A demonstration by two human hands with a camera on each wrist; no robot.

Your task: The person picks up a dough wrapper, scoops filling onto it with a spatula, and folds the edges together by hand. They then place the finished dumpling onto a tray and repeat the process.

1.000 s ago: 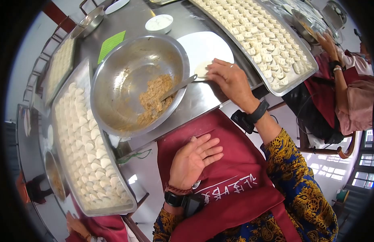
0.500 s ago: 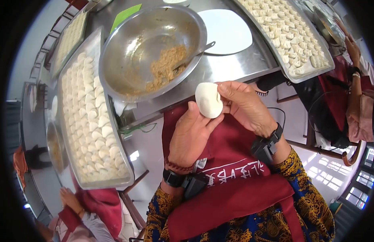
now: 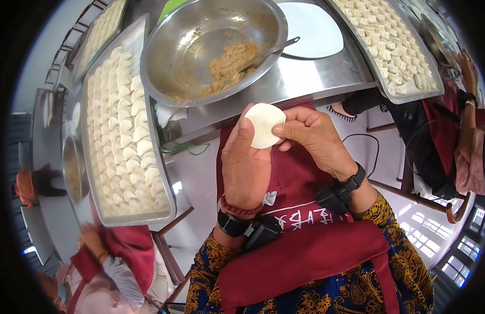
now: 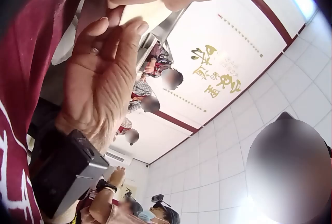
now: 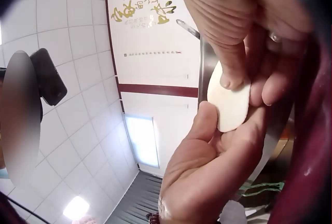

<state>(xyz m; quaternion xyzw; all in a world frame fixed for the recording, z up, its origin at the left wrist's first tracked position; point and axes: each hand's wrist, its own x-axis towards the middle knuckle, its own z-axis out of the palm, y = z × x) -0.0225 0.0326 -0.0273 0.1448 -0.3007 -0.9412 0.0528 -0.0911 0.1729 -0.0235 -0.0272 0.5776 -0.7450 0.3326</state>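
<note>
A round white dumpling wrapper (image 3: 264, 124) is held up between the two hands, over the lap and just short of the table edge. The left hand (image 3: 245, 170) keeps its thumb on the wrapper's left edge with the fingers behind it. From the right, the right hand (image 3: 322, 140) pinches the edge between thumb and fingers; a ring (image 5: 275, 36) shows on this hand in the right wrist view. Beyond the hands stands a steel bowl (image 3: 172, 78) with brown filling (image 3: 229, 68), and a spoon (image 3: 274, 49) leans in it, handle over the rim.
A white plate (image 3: 314, 31) lies right of the bowl. Trays of dumplings stand on the left (image 3: 172, 201) and at the far right (image 3: 394, 99). Other people sit at both sides, one with a hand (image 3: 93, 240) at lower left. Green string (image 3: 187, 148) hangs below the table edge.
The right hand has brought the wrapper from the plate to the left hand. The left hand, at first open over the apron, has risen to hold it. The view has shifted down.
</note>
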